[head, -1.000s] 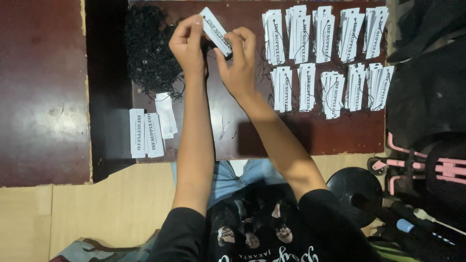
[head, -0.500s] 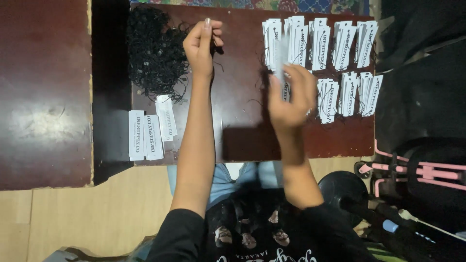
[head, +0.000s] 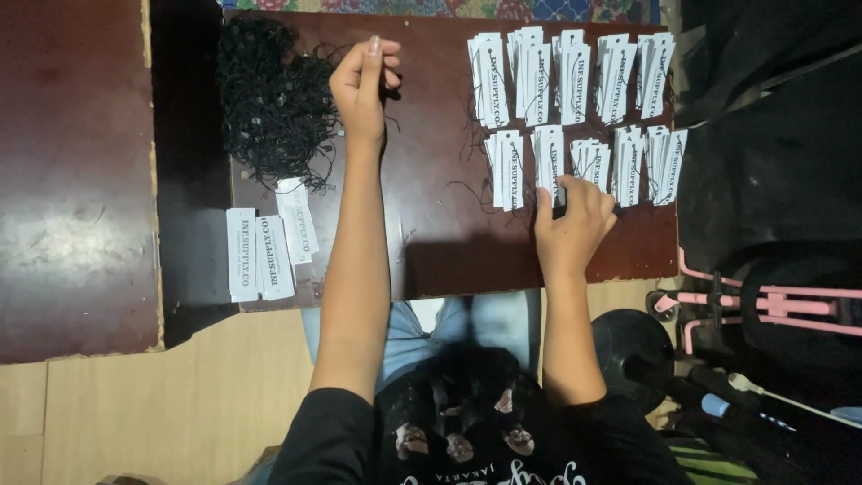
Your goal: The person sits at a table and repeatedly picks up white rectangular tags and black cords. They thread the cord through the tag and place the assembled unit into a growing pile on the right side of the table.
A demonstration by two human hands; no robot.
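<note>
Dark table: left hand pinches black cord, grip closed; right hand rests open-fingered on tags.

Ten stacks of strung white tags, three loose tags, one black string pile

You have white oblong paper tags with black print lying in two rows of small stacks at about one o'clock on the dark table, five stacks above and five below, black strings trailing from them. Your right hand rests on the lower row's middle stacks. At nine o'clock, three loose tags lie side by side, the rightmost tilted.
</note>
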